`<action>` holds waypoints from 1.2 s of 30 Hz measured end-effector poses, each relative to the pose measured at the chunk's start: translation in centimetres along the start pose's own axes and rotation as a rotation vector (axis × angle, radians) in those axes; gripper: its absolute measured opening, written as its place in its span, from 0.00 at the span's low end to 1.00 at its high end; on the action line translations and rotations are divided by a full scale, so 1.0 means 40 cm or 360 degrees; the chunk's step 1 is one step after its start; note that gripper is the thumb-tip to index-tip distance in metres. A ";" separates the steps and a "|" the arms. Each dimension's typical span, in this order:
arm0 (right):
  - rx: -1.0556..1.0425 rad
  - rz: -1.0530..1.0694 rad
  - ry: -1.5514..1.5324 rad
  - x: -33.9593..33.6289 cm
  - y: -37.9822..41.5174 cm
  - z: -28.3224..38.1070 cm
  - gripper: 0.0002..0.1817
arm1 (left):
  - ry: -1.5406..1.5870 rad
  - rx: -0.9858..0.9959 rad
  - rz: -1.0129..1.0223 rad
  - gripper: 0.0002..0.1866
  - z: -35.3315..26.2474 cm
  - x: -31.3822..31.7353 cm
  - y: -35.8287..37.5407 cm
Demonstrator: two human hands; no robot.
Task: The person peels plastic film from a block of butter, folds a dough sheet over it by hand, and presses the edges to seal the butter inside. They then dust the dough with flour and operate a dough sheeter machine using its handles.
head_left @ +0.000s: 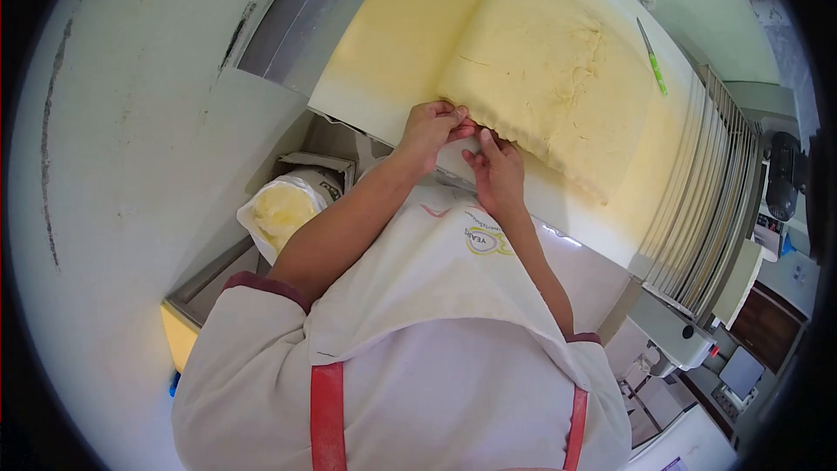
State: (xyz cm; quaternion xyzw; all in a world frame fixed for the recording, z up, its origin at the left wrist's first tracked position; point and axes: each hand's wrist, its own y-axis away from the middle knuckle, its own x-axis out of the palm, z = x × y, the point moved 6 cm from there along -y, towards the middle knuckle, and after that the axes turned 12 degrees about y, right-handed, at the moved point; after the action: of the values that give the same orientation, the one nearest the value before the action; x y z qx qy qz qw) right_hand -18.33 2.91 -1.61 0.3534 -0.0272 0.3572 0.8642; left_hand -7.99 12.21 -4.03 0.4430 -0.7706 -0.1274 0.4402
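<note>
A thick slab of pale yellow dough (523, 52) lies on a white work surface (602, 231), its top slightly cracked and wrinkled. Along the slab's near edge, a row of pinched marks runs towards the right. My left hand (431, 133) is closed at the near left corner, with thumb and fingers pinching the dough edge. Just right of it, my right hand (500, 173) has its thumb and index finger at the same edge, pinching it too. The fingertips of both hands nearly meet, and the dough between them is partly hidden.
Beyond the slab lies a small knife (652, 57) with a green handle. A grille of metal bars (697, 201) borders the surface on the right. Below left stands a lined bucket (283, 209) holding something yellow. A wall (131, 122) fills the left side.
</note>
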 end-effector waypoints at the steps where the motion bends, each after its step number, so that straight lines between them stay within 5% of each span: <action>1: -0.0009 -0.0074 -0.0043 0.007 -0.011 -0.001 0.10 | -0.0004 -0.0038 0.0014 0.15 0.000 -0.001 0.000; 6: -0.0126 -0.0057 -0.0122 0.017 -0.001 0.014 0.13 | -0.0220 -0.0297 -0.0001 0.15 -0.041 -0.005 0.036; 17: -0.0037 0.0012 0.0164 -0.014 0.002 0.013 0.12 | -0.0554 -0.0198 0.0091 0.15 -0.087 -0.020 0.016; 24: -0.0071 -0.0124 0.0072 -0.118 0.009 0.014 0.13 | -0.0619 -0.0045 0.0023 0.16 -0.082 -0.053 -0.028; 36: -0.0213 -0.0514 0.0158 -0.181 0.030 0.010 0.12 | -0.0468 -0.0211 0.0048 0.15 0.003 0.038 0.020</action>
State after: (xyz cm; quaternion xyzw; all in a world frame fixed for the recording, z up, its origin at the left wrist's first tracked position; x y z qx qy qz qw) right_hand -24.40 -1.10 -2.76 0.2769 0.0488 0.2282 0.9321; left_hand -8.88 11.43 -2.79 0.3778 -0.8231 -0.2348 0.3530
